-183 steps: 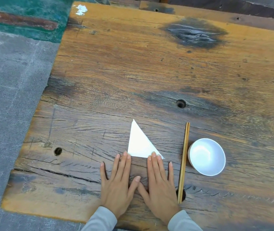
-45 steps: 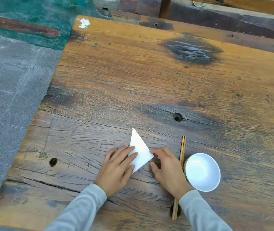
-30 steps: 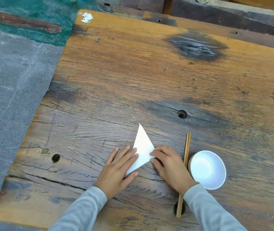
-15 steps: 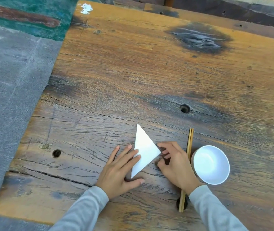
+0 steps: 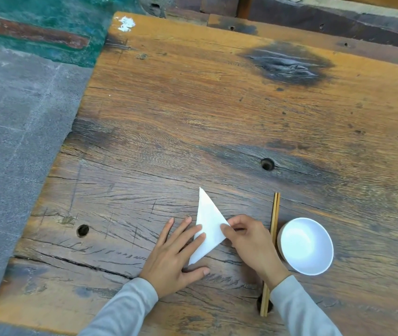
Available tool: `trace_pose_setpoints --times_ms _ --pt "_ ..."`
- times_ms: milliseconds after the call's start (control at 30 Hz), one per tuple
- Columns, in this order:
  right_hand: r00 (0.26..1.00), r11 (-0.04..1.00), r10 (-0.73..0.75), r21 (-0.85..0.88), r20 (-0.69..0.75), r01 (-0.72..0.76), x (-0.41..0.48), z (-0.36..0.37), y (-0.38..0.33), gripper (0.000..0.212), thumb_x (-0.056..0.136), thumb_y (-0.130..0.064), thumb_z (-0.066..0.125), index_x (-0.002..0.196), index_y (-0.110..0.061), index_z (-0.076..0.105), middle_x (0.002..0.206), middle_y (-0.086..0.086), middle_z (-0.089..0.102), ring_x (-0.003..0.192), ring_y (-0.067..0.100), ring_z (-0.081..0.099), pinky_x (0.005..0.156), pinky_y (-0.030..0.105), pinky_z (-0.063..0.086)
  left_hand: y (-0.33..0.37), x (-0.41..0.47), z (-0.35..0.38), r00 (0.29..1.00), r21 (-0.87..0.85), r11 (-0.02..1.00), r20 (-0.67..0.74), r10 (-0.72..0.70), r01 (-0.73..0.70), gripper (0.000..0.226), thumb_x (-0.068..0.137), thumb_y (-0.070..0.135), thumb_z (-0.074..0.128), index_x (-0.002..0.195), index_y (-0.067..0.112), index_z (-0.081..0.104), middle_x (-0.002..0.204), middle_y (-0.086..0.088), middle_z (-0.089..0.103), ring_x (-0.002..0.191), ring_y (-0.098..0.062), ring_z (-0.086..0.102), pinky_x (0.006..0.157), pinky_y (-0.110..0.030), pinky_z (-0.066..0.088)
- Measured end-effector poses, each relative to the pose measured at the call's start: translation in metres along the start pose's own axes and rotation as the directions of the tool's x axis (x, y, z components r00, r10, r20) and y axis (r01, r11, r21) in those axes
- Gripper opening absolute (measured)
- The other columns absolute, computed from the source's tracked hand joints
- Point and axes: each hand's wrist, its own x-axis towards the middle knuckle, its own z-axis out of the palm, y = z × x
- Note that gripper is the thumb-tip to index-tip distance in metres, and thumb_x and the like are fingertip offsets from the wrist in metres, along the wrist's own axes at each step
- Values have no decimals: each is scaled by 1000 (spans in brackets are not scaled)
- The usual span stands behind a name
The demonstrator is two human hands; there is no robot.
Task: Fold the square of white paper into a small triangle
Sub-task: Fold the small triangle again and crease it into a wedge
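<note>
Pressing flat, the left hand (image 5: 172,257) pins the paper (image 5: 208,221); the right hand (image 5: 253,241) grip pinches its corner.

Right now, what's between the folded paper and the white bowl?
In the head view, the right hand, pinching the paper at its right corner, then the pair of chopsticks lying just left of the bowl.
</note>
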Motion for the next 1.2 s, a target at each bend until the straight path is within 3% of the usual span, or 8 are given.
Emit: trace_pose_setpoints --times_ms 67,167,533,633,800,900,1000,1200 --pt "1000 991 -2 133 10 1 -1 1 -1 12 90 -27 70 98 -33 63 81 -6 77 72 11 73 76 36 59 0 0 0 1000 -1 1000 18 -20 20 72 86 64 70 138 14 63 149 -1 54 147 -26 40 118 -60 27" --pt "999 979 -41 200 -4 41 -1 1 -3 22 93 -22 66 102 -38 54 75 -2 77 61 16 74 63 21 57 0 0 0 999 -19 999 19 -47 47 75 86 64 70 142 15 58 147 2 56 148 -23 39 120 -58 26" --pt "989 881 66 457 130 -119 10 0 13 17 98 -6 60 97 -15 75 80 12 78 70 20 73 61 22 58 1 10 1 976 -168 978 -159 -147 120 59 85 46 79 131 12 66 138 9 62 135 -18 53 118 -44 32" --pt "988 875 69 468 136 -126 12 -2 16 20 98 -4 58 97 -14 75 79 9 77 68 17 72 62 22 58 -2 11 3 982 -173 982 -160 -104 75 53 79 24 87 128 13 68 132 6 67 132 -20 55 113 -48 38" --pt "981 942 12 327 196 -76 12 -10 17 29 98 2 52 106 -17 73 88 9 78 77 20 72 70 27 60 -6 10 7 983 -172 984 -166 -75 46 28 82 12 80 110 15 77 113 6 75 118 -20 62 108 -47 42" --pt "979 987 -158 -6 130 160 6 -18 19 47 88 8 50 110 -29 70 95 -5 74 84 9 68 82 23 56 -6 12 6 981 -167 985 -179 -81 51 21 83 14 80 103 17 78 106 8 76 115 -19 63 107 -48 42" --pt "913 863 -405 -307 54 402 -4 -21 19 59 76 11 56 120 -27 68 109 -13 59 95 -2 56 92 12 45 -7 16 3 979 -177 982 -182 -94 62 19 84 17 80 103 18 76 102 9 75 112 -17 63 108 -47 41" --pt "843 759 -532 -397 77 516 -4 -16 27 36 76 -7 83 110 -14 76 108 -3 63 98 13 60 91 19 46 -4 28 -2 972 -247 958 -148 -182 142 33 85 23 80 117 20 72 100 10 74 102 -10 64 108 -45 42"
